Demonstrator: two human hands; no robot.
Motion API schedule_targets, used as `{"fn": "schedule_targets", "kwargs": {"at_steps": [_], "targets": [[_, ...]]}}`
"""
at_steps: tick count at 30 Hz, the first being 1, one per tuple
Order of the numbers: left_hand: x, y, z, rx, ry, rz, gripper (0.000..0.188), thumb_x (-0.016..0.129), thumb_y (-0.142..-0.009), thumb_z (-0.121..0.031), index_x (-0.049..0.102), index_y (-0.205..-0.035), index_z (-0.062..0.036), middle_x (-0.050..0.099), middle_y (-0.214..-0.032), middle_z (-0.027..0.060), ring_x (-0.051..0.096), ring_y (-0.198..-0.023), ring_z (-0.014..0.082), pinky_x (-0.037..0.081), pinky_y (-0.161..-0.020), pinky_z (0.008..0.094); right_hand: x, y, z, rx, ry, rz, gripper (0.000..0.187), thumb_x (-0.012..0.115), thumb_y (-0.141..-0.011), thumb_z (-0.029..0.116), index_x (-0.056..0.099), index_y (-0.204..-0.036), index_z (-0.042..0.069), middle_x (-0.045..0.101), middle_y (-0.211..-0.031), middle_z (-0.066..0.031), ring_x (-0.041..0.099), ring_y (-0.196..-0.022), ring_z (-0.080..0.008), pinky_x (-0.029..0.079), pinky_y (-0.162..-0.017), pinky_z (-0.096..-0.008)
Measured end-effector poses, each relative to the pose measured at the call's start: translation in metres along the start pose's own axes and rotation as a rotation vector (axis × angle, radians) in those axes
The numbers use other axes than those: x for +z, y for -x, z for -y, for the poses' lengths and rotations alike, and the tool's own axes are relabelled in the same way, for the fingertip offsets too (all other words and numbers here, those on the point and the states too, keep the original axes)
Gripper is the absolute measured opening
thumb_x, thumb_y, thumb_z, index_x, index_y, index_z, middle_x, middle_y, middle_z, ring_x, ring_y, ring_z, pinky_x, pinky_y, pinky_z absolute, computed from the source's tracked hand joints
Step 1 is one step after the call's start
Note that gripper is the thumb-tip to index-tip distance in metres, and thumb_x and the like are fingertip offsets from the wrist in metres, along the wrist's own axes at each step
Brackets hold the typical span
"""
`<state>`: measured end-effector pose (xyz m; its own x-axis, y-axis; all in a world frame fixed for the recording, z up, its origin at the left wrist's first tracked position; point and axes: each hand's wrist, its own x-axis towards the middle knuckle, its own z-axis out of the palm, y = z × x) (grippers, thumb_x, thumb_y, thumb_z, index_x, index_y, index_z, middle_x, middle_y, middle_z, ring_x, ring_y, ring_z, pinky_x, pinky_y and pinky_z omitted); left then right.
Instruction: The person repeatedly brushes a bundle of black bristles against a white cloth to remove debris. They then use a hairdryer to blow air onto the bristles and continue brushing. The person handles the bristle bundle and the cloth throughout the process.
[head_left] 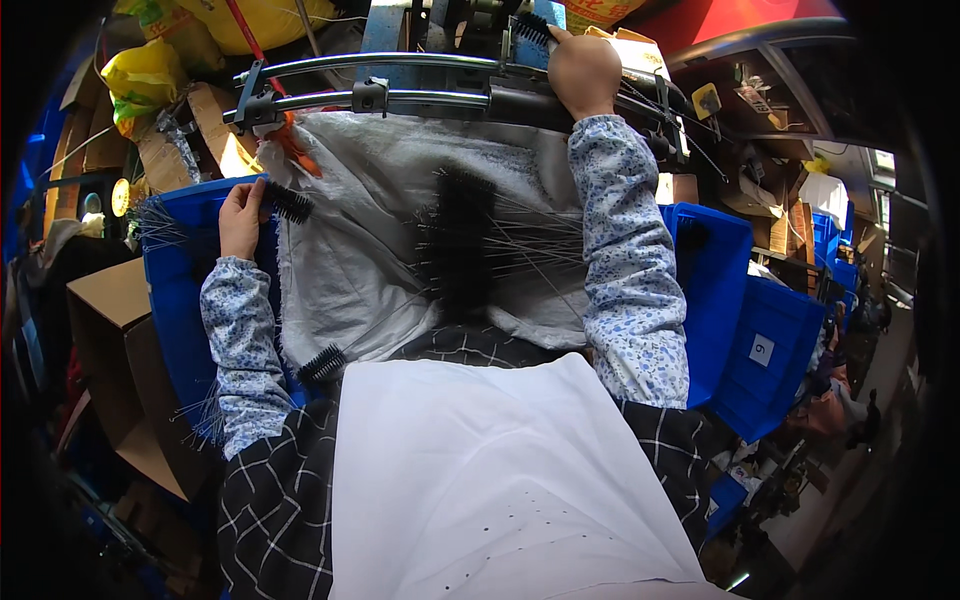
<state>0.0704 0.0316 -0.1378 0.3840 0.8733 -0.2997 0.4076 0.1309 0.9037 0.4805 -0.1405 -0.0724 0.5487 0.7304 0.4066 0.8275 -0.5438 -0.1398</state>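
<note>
My left hand (240, 220) is closed on a small black bristle brush (291, 204), above the rim of the left blue bin. At the top of the head view, my right hand (585, 76) is closed at the machine's right end. Another black bristle brush (533, 30) sticks out leftward from its fingers, which are partly hidden by the back of the hand. Between my arms, a pile of black brushes (458, 240) with thin wire stems lies on a white woven sheet (340, 240). A single brush (322, 363) lies at the sheet's lower left edge, near my lap.
Two chrome rods (430, 98) with black clamps cross the far side. At left stand a blue bin (185, 290) with wire stems poking out and an open cardboard box (125, 370). Blue bins (715, 290) stand at right. Yellow bags (143, 80) lie far left.
</note>
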Motion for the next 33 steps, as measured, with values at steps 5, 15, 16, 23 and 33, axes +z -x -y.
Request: {"fn": "schedule_targets", "kwargs": {"at_steps": [5,15,16,23,33], "targets": [[-0.013,0.015,-0.030,0.293,0.151,-0.174,0.023,0.049,-0.086,-0.026,0.052,-0.086,-0.0027,0.053,-0.074,-0.0017,0.047,-0.065,0.0041,0.038,-0.058,0.0164,0.020,-0.013,-0.017,-0.114,0.125,0.081,0.036,0.050,-0.078,0.025,0.050,-0.114,0.022,0.054,-0.106,-0.0046,0.038,-0.106,-0.0244,0.031,-0.081,-0.0450],[-0.092,0.067,-0.101,0.551,0.413,-0.633,0.017,0.048,-0.085,-0.014,0.052,-0.095,-0.0013,0.055,-0.088,0.0055,0.053,-0.080,0.0115,0.044,-0.070,0.0209,0.002,0.008,-0.022,0.177,0.065,0.003,0.048,0.052,-0.073,0.029,0.045,-0.117,0.011,0.052,-0.108,-0.0088,0.042,-0.104,-0.0286,0.031,-0.085,-0.0448],[-0.093,0.068,-0.102,0.538,0.400,-0.691,0.019,0.048,-0.085,-0.015,0.052,-0.097,-0.0010,0.055,-0.089,0.0057,0.053,-0.080,0.0116,0.044,-0.070,0.0211,-0.001,0.011,-0.024,0.212,0.009,0.063,0.048,0.052,-0.073,0.028,0.045,-0.116,0.009,0.051,-0.110,-0.0095,0.042,-0.103,-0.0289,0.031,-0.085,-0.0446],[-0.089,0.074,-0.110,0.770,-0.328,-0.866,0.022,0.049,-0.084,-0.015,0.051,-0.099,0.0016,0.054,-0.092,0.0097,0.053,-0.085,0.0174,0.044,-0.074,0.0253,0.010,0.007,-0.004,0.192,-0.144,-0.036,0.038,0.053,-0.072,0.020,0.053,-0.108,0.008,0.055,-0.103,-0.0099,0.052,-0.094,-0.0260,0.037,-0.080,-0.0426],[-0.102,0.093,-0.124,0.928,-1.157,-0.975,0.026,0.051,-0.081,-0.012,0.049,-0.101,0.0042,0.054,-0.095,0.0172,0.053,-0.092,0.0295,0.043,-0.080,0.0335,0.014,0.000,0.031,0.160,-0.139,-0.070,0.038,0.053,-0.072,0.019,0.053,-0.107,0.004,0.055,-0.102,-0.0122,0.052,-0.095,-0.0283,0.040,-0.079,-0.0432]]}}
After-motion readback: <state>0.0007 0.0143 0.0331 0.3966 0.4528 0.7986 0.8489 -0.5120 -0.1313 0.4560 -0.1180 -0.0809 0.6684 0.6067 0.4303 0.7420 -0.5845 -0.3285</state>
